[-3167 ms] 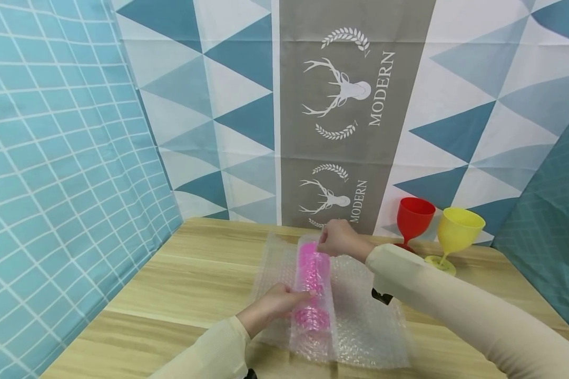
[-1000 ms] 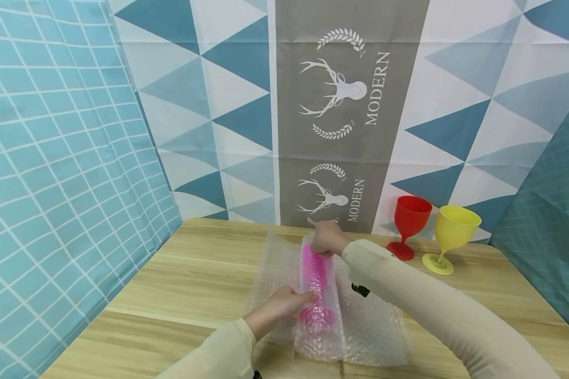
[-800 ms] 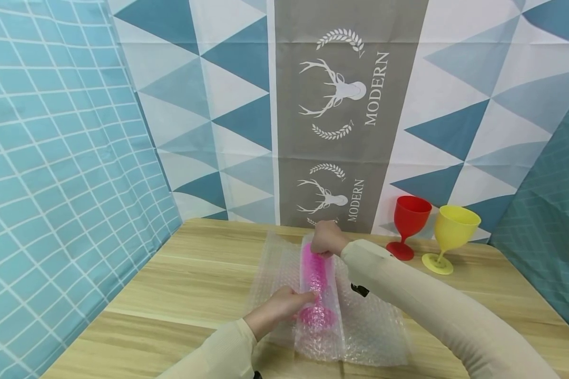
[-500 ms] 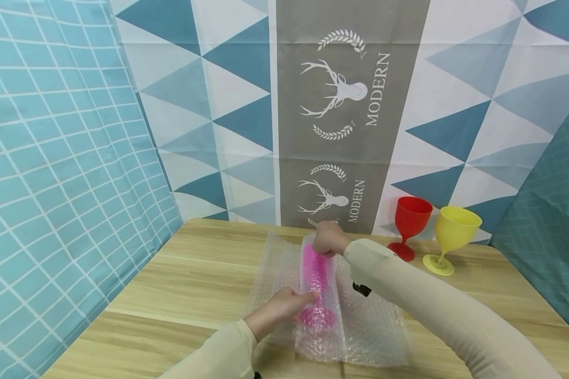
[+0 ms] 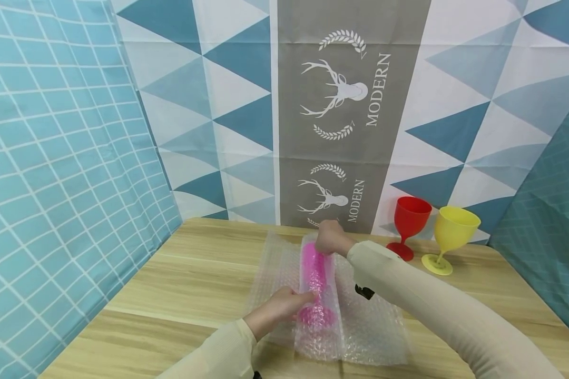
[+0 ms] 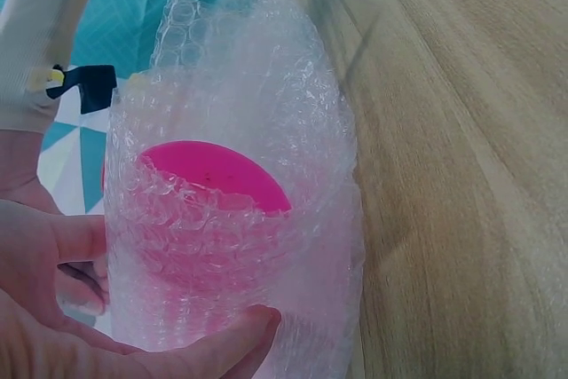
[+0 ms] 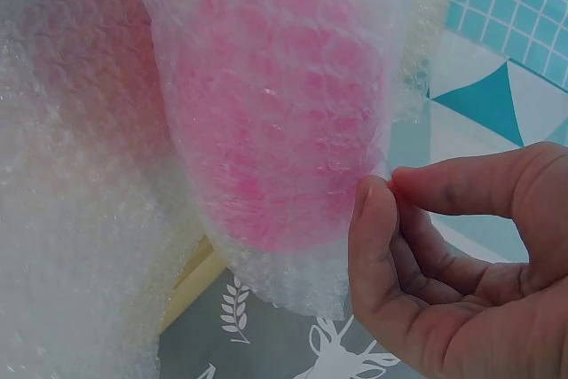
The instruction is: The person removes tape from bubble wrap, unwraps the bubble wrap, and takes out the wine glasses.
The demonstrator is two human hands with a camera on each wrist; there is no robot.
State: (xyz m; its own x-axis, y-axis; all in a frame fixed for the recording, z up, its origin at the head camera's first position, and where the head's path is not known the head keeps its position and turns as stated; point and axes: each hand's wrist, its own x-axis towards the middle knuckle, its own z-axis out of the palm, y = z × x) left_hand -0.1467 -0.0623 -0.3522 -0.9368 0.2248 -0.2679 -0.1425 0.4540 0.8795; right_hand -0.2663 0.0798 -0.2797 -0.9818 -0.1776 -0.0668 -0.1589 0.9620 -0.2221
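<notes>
A pink goblet (image 5: pixel 315 268) lies on its side, rolled in clear bubble wrap (image 5: pixel 374 326) that spreads flat to both sides. Its foot points toward me. My left hand (image 5: pixel 286 304) grips the wrapped goblet around the stem, thumb on top. In the left wrist view the pink round foot (image 6: pixel 222 175) shows inside the open end of the roll, with the thumb pressed on the wrap. At the far end my right hand (image 5: pixel 333 238) pinches the wrap's edge beside the bowl. The right wrist view shows thumb and forefinger together at the edge, other fingers curled.
A red goblet (image 5: pixel 411 218) and a yellow goblet (image 5: pixel 455 229) stand upright at the table's back right, close to my right forearm. The wooden table (image 5: pixel 170 284) meets a patterned curtain (image 5: pixel 246 131) behind and a blue grid curtain (image 5: pixel 66 158) on the left.
Over three seconds the wrapped goblet has turned and shifted slightly right, showing its stem more plainly. My right hand has moved a little left at the far end, then barely lifted. The left keeps its grip.
</notes>
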